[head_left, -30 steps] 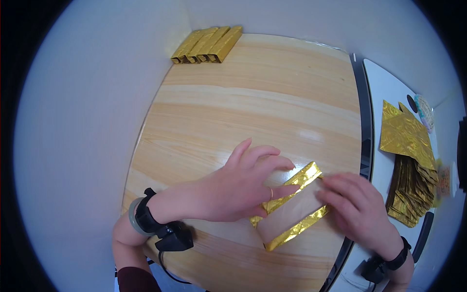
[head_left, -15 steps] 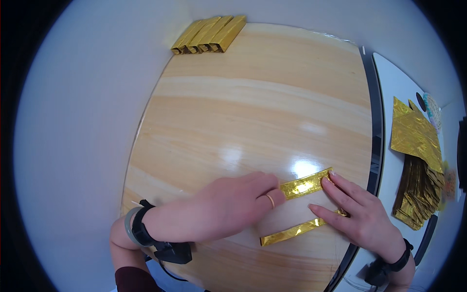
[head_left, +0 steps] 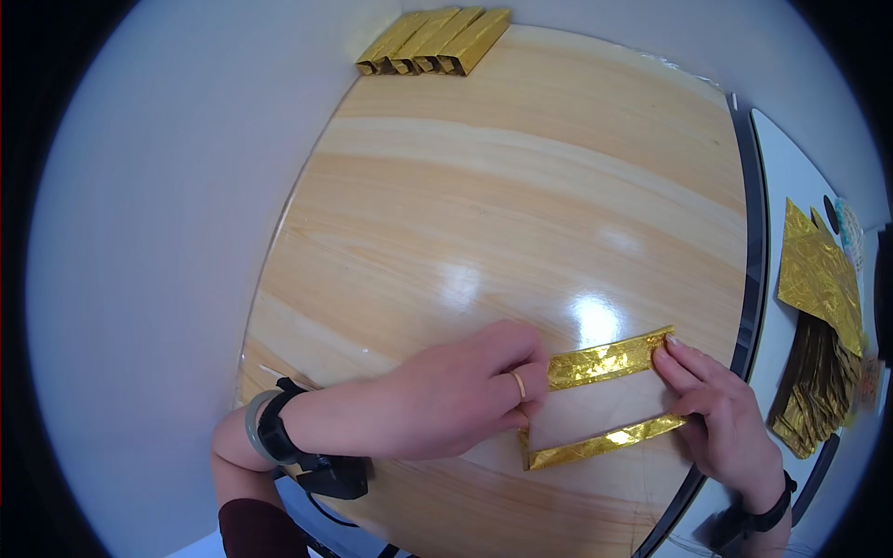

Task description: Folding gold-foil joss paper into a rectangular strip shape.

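A gold foil paper lies near the front of the table, its pale inner side up and gold strips folded along its far and near long edges. My left hand, wearing a ring, is closed at the paper's left end; its fingertips are partly hidden. At the right end my right hand is closed on the paper, index finger at the far strip's corner and thumb by the near strip.
Several folded gold paper bars sit side by side in the far left corner of the wooden table. On a white surface to the right rests a stack of gold foil sheets. A pale wall borders the left.
My right hand's fingers have gone from lying spread on the paper to curling round its right end. The left hand has closed on the left end. The whole view has shifted slightly.
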Tool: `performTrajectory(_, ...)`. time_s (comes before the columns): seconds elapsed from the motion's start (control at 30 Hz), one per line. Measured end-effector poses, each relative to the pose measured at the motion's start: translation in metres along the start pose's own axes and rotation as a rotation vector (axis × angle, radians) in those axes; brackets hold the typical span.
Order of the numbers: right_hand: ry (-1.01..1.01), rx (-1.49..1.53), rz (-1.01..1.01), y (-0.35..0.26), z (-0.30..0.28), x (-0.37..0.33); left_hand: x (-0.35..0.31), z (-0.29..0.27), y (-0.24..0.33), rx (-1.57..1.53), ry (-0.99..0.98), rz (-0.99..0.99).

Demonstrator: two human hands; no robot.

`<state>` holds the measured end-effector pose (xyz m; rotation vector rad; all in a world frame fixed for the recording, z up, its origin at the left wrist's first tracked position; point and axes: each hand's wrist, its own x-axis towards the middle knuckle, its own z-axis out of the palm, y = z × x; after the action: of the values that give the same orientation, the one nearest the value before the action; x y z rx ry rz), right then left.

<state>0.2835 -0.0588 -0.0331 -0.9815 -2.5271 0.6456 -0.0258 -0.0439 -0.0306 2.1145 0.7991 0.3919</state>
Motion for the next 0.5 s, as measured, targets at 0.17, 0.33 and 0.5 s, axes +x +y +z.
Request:
performTrajectory(0.17,-0.034,0.059,0.024,-0.002,-0.007,0.007,-0.004,0.002,-0.006,0.159,0.012,0.161)
performTrajectory(0.33,0.030,0.051,0.030,-0.003,-0.010,0.007,-0.002,0.008,0.004,0.441,0.046,0.352)
performTrajectory(0.5,0.044,-0.091,-0.039,-0.004,-0.010,0.012,-0.001,0.007,0.007,0.512,0.036,0.361)
